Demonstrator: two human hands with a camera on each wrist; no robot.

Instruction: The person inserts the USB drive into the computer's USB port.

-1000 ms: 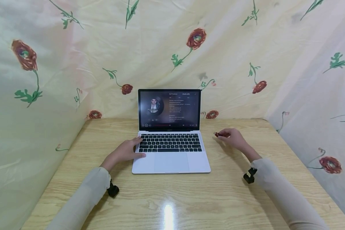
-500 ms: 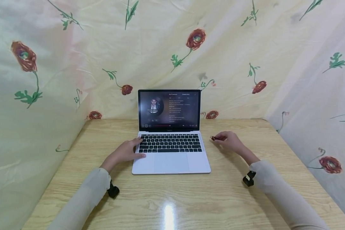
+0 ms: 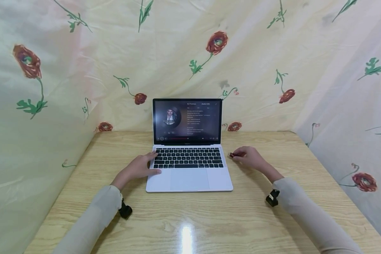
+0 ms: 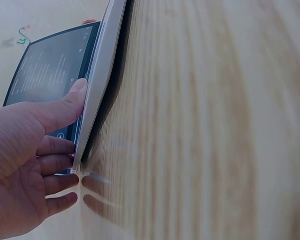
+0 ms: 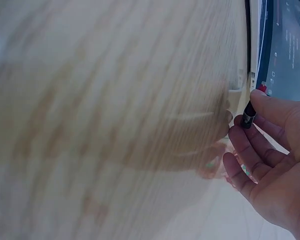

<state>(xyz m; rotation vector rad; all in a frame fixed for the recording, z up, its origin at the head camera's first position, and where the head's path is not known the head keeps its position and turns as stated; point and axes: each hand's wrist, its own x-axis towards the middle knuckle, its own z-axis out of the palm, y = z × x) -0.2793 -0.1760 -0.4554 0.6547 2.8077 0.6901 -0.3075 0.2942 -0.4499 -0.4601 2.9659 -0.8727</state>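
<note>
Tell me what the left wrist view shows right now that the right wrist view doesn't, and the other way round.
Only the left wrist view shows the left hand, its thumb resting over the edge of the laptop and other fingers at its side.

Only the right wrist view shows the right hand, pinching a small black-and-red stick.

Both show part of the laptop with its screen lit, the wood-grained table, and some of the flowered cloth behind.

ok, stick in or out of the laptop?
Out. Right hand pinches the stick; head view shows table between it and the laptop.
</note>
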